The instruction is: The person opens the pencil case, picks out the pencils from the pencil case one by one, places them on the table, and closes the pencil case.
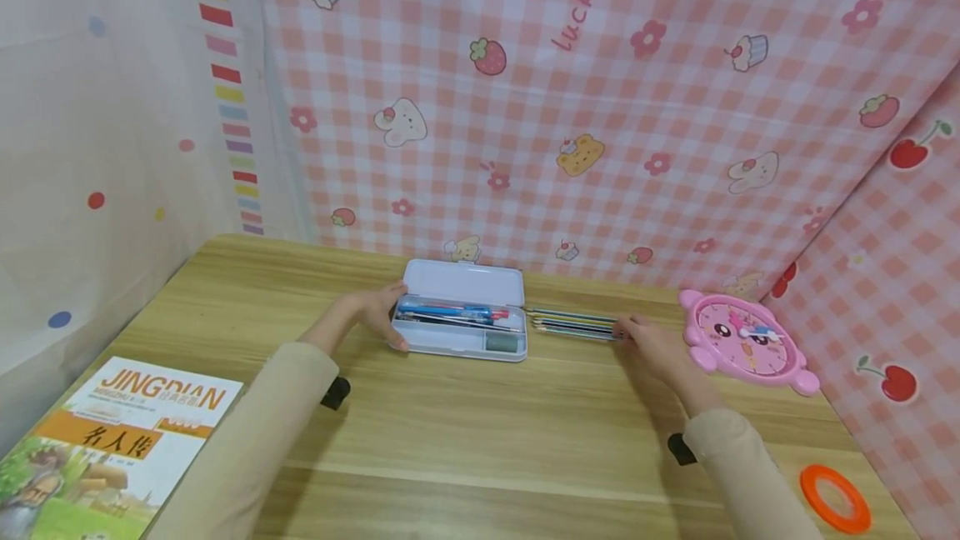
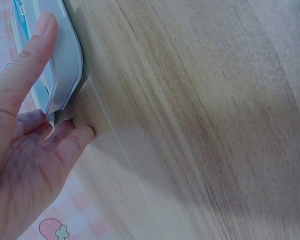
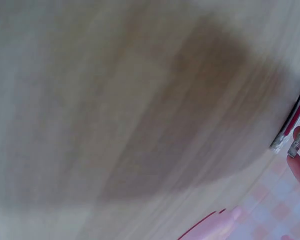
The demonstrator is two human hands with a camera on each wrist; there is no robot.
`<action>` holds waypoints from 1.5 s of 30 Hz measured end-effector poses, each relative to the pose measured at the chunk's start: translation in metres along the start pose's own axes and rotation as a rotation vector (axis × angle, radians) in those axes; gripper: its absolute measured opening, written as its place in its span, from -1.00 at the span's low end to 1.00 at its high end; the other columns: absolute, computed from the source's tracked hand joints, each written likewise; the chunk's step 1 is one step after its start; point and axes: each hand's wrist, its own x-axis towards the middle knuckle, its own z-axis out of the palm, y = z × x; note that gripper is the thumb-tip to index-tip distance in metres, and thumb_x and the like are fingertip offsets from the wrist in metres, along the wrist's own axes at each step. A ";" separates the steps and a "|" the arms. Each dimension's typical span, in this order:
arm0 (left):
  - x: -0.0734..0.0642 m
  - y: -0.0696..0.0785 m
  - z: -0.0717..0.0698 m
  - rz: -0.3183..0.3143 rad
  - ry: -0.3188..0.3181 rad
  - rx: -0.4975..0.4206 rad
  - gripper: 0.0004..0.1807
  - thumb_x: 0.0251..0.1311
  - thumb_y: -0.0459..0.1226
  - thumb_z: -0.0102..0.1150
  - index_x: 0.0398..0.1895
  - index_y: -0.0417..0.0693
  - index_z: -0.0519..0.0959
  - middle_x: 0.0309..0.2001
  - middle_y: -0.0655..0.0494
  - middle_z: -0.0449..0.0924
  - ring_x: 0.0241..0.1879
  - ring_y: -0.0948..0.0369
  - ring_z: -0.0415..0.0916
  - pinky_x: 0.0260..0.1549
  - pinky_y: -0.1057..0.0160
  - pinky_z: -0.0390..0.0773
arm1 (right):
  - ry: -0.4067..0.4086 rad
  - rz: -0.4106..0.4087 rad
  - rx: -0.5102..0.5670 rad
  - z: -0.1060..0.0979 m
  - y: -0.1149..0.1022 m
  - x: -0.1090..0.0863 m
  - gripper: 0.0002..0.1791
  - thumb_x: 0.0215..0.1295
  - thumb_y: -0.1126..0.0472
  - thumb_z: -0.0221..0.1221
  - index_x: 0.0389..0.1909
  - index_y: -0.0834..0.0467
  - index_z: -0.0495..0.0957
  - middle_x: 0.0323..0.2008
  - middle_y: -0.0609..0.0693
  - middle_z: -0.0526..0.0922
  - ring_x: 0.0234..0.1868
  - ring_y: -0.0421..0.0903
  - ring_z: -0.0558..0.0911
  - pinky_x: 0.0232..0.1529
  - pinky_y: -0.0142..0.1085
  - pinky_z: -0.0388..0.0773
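Observation:
A pale tin pencil case (image 1: 442, 347) lies with its lid (image 1: 465, 283) raised near the back of the table. Inside are blue pens (image 1: 450, 308), other slim items and a grey-green block (image 1: 501, 343). My left hand (image 1: 378, 317) holds the case's left end, the thumb (image 2: 37, 47) along one side and the fingers round the corner. To the right of the case lies a row of several pencils (image 1: 573, 324), tips facing it. My right hand (image 1: 651, 343) is at their far ends; in the right wrist view its fingers pinch a green pencil (image 3: 299, 141) by the ferrule end.
A pink clock (image 1: 746, 338) with a cartoon face lies right of my right hand. An orange ring (image 1: 835, 498) is at the front right and a book (image 1: 127, 440) at the front left. Checked pink cloth (image 1: 525, 107) hangs behind the table (image 1: 465, 432).

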 end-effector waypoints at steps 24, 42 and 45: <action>-0.001 -0.004 0.001 -0.013 -0.002 0.005 0.20 -0.07 -0.05 0.35 0.39 -0.38 -0.28 0.43 -0.27 -0.43 0.42 -0.16 -0.38 0.38 -0.10 -0.17 | 0.055 0.092 -0.009 0.011 -0.001 0.000 -0.91 0.12 0.27 0.21 -0.33 0.12 0.54 -0.36 0.06 0.56 -0.34 0.06 0.58 -0.28 -0.05 0.52; -0.003 0.002 0.001 -0.002 0.011 0.003 0.17 -0.05 -0.08 0.34 0.38 -0.39 -0.27 0.43 -0.26 -0.41 0.42 -0.14 -0.38 0.39 -0.08 -0.17 | -0.026 0.068 0.020 0.014 -0.045 0.045 -0.77 0.16 0.16 0.20 -0.20 0.19 0.55 -0.25 0.12 0.58 -0.21 0.04 0.59 -0.17 -0.05 0.54; -0.002 0.002 0.001 0.001 0.013 -0.007 0.17 -0.05 -0.10 0.34 0.39 -0.39 -0.26 0.43 -0.26 -0.40 0.42 -0.14 -0.38 0.39 -0.08 -0.17 | -0.049 0.040 0.035 0.015 -0.059 0.057 -0.77 0.17 0.15 0.19 -0.21 0.20 0.57 -0.27 0.09 0.58 -0.23 0.00 0.59 -0.17 -0.08 0.54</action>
